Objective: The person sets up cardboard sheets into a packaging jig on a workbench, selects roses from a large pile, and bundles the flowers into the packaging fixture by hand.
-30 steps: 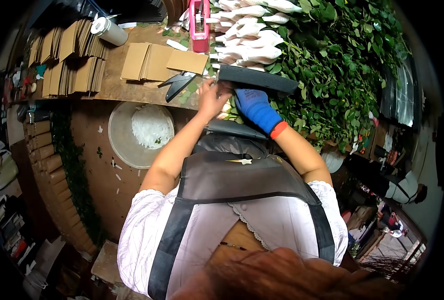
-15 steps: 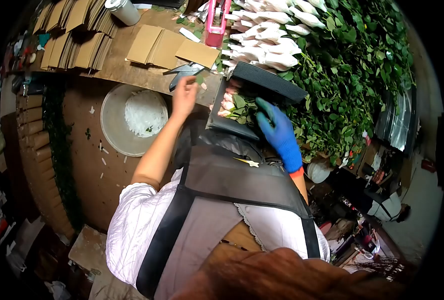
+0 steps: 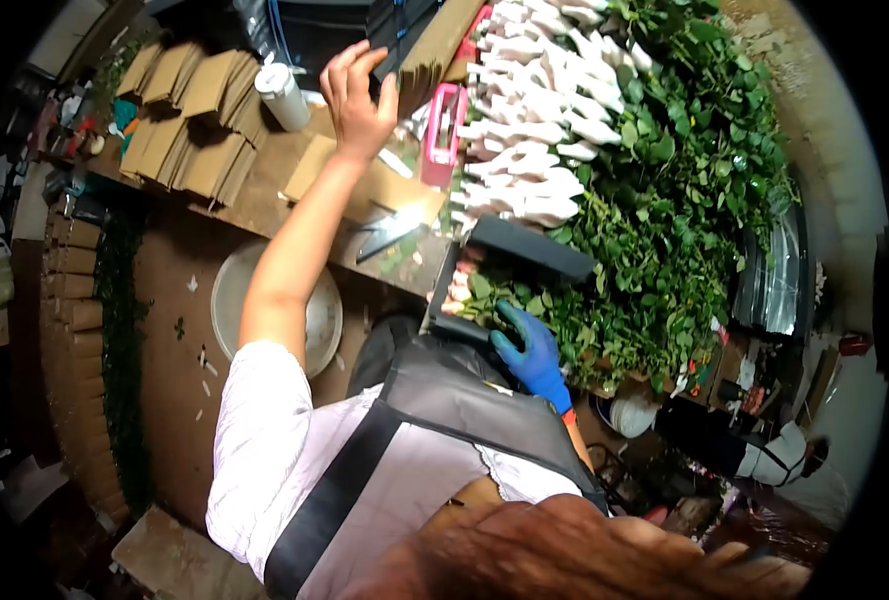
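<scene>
My left hand (image 3: 359, 100) is bare and raised above the back of the bench, its fingers apart and nothing in it. In a blue glove with a red cuff, my right hand (image 3: 532, 350) rests with spread fingers at the near edge of a black open-topped holder (image 3: 461, 328). Pink roses (image 3: 458, 288) with green leaves lie inside that holder, beside a dark ridged block (image 3: 532, 250). A pink tape dispenser (image 3: 444, 125) stands behind, next to many white-netted flower heads (image 3: 524, 130). Scissors (image 3: 386, 235) lie on the bench.
Cardboard stacks (image 3: 179, 110) and a white-lidded container (image 3: 282, 97) are at the back left. A heap of leafy stems (image 3: 674, 200) covers the right side. Below the bench edge stands a round tub (image 3: 229, 300). Another person (image 3: 774, 455) is at the far right.
My left hand has left the holder and risen up toward the back of the bench. My gloved right hand moved back to the near edge of the holder, and the roses came into view.
</scene>
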`<action>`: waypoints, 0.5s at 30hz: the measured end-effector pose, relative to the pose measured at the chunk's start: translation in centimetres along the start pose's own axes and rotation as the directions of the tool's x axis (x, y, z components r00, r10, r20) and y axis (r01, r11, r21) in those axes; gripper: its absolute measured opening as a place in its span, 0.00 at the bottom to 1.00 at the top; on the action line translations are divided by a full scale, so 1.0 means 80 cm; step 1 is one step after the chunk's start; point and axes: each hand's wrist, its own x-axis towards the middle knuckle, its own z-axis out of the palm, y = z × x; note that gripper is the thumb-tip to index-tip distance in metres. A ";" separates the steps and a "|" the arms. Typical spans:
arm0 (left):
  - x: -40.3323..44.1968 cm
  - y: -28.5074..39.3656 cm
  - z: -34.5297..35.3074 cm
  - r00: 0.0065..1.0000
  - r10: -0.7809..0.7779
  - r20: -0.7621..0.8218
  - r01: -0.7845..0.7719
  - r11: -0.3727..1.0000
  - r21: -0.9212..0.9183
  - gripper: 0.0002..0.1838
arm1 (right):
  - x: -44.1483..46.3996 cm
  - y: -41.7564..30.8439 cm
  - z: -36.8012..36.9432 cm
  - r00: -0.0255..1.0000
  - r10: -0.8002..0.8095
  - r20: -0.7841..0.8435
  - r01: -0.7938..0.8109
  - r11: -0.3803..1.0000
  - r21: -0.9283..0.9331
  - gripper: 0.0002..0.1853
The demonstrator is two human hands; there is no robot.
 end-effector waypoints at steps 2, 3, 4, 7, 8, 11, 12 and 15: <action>0.057 -0.018 0.027 0.998 0.068 0.001 -0.067 0.980 0.187 0.32 | 0.000 -0.002 0.007 0.994 0.002 -0.107 -0.003 1.000 -0.008 0.25; 0.079 -0.031 0.040 0.997 0.042 0.061 -0.058 0.955 0.290 0.40 | 0.000 -0.002 0.008 0.995 -0.006 -0.104 0.002 0.999 -0.037 0.24; 0.095 -0.051 0.057 0.999 0.013 0.044 -0.027 0.939 0.343 0.42 | 0.000 -0.002 0.010 0.995 -0.010 -0.100 0.004 0.998 -0.065 0.24; 0.140 -0.092 0.064 0.919 -0.202 0.339 -0.041 0.806 0.590 0.37 | 0.000 -0.001 0.012 0.992 -0.027 -0.124 0.024 0.999 -0.028 0.23; 0.152 -0.103 0.063 0.875 -0.247 0.416 -0.050 0.809 0.585 0.35 | -0.001 0.001 0.011 0.991 -0.041 -0.131 0.039 0.999 -0.018 0.23; 0.205 -0.089 0.001 0.730 0.053 0.681 -0.141 0.987 0.073 0.37 | -0.002 -0.003 0.004 0.990 -0.007 -0.140 0.014 0.999 0.048 0.22; 0.203 -0.048 -0.025 0.805 0.078 0.588 -0.068 0.997 -0.040 0.35 | 0.000 -0.002 0.002 0.990 0.010 -0.143 0.003 0.996 0.092 0.22; 0.141 0.112 -0.064 0.985 0.086 -0.148 -0.123 0.957 -0.264 0.08 | 0.030 -0.031 -0.021 0.980 0.179 -0.086 -0.097 0.810 0.578 0.26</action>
